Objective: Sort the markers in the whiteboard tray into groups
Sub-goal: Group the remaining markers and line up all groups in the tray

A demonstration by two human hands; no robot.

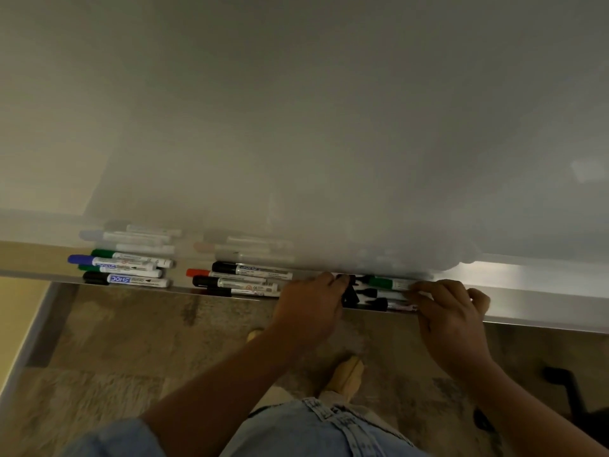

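Whiteboard markers (263,275) with white plastic barrels and coloured caps are laid lengthwise in the long grey metal tray (543,291) fixed along the lower edge of the white whiteboard (329,127). Three clusters can be made out. The left cluster (125,268), towards the tray's left end, is mixed: blue, green and black caps. The middle cluster (237,283) is made up of black caps and one red. The right cluster (379,293), a green-capped marker above several black-capped ones, is held between the two hands.

The left hand (309,308) is curled onto the cap ends of that cluster, and the right hand (451,311) is curled over the barrel ends. Whether any single marker is pinched cannot be told.

The markers are judged light and stiff, with smooth round barrels likely to roll or slip. A hold at mid-barrel, between thumb and fingertips, is advised, since a cap may pull off.

Below the tray, a wood-patterned floor (131,341), pale blue jeans (329,430) and a tan shoe (346,374) are seen.
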